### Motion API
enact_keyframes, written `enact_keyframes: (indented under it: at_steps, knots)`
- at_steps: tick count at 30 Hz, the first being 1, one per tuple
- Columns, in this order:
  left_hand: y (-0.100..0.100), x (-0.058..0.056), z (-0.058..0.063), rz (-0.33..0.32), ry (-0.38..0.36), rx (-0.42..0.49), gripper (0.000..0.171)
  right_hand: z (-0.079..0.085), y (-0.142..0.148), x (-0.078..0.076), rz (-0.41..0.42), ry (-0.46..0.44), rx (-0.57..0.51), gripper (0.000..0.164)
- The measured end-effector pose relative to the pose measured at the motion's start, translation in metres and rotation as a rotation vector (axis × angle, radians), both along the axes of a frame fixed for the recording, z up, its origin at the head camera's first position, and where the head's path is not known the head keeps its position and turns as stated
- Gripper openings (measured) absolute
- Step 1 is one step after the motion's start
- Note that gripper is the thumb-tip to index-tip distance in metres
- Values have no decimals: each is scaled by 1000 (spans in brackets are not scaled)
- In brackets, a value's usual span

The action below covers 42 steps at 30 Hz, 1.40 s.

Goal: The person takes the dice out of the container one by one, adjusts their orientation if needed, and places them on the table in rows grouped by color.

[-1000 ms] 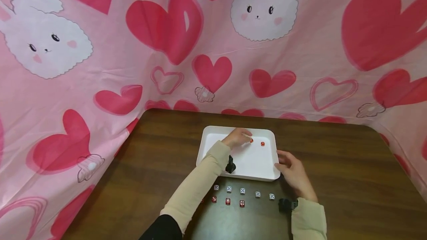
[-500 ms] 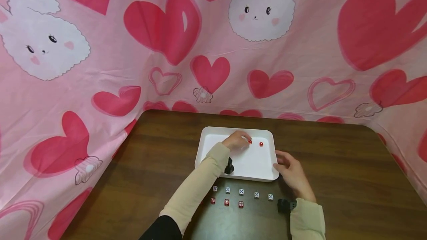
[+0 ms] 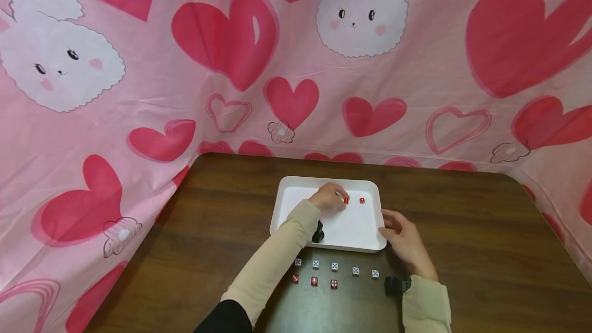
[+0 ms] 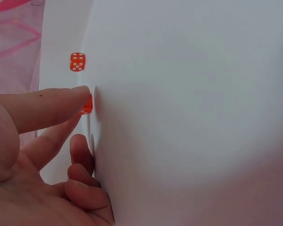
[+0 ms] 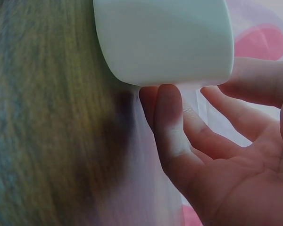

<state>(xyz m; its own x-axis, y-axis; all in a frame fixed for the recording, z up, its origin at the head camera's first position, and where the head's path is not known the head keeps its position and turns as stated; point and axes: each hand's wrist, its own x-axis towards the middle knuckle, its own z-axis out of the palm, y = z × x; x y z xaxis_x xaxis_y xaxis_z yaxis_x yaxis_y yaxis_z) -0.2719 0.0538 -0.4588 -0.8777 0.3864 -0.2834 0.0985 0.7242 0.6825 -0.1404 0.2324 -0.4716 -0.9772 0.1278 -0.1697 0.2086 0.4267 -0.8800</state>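
My left hand (image 3: 329,197) reaches into the white tray (image 3: 351,233) and pinches a red die (image 4: 88,105) between thumb and forefinger, low over the tray floor. Its remaining fingers are curled. In the left wrist view, another red die (image 4: 77,62) lies a little apart from the pinched one, near the tray's far wall. At the tray's right side, my right hand (image 3: 407,240) grips the wall. The right wrist view shows fingertips (image 5: 170,101) against the outside of the wall, with a digit tip hidden behind the rim.
Before the tray on the dark wooden table (image 3: 485,251) lie a row of white dice (image 3: 335,266) and a row of red dice (image 3: 314,281). My left forearm hides part of the rows. A pink heart-and-rabbit cloth (image 3: 296,55) hangs behind the table.
The pinched red die has moved slightly toward me, with the left hand curling around it. The right hand stays at the tray's side. The head view has shifted slightly.
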Motion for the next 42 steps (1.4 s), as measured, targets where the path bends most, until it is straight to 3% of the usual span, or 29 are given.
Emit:
enact_keyframes:
  at_steps: [8,20,42]
  knots:
    - [2,-4,-5,12,11,-15,16,-2,2,-2,-1,1,7,45]
    - [3,-3,-2,20,26,-19,14,-1,2,-3,4,4,8,46]
    - [-3,-4,-2,69,-6,56,17,2,2,0,5,-45,7,47]
